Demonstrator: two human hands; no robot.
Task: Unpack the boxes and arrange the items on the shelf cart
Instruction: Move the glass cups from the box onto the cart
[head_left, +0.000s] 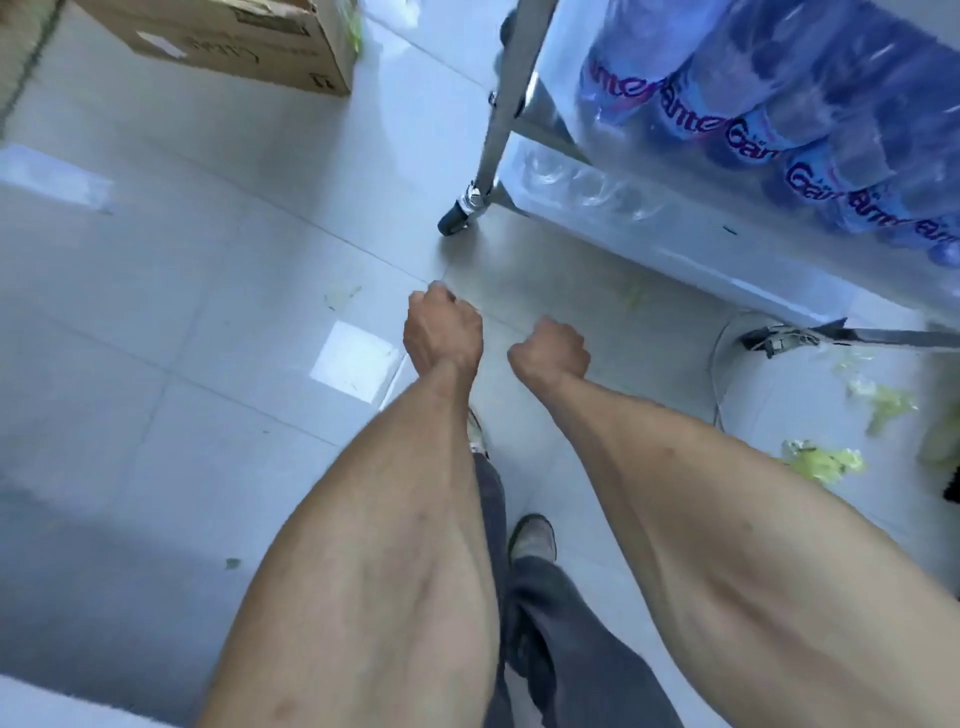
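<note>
Head | pale tiled floor (208, 270) | left hand (441, 332), right hand (550, 351) fisted, empty | shelf cart (498, 104) right

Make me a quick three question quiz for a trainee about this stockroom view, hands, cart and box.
1. True or false: the left hand and right hand each carry a bottle.
2. What fills the metal shelf cart? A. shrink-wrapped packs of blue-labelled water bottles B. folded towels C. paint tins
3. Fill in: the brown cardboard box sits on the ____.

Key: 1 false, both fists are empty; 2 A; 3 pale tiled floor.
</note>
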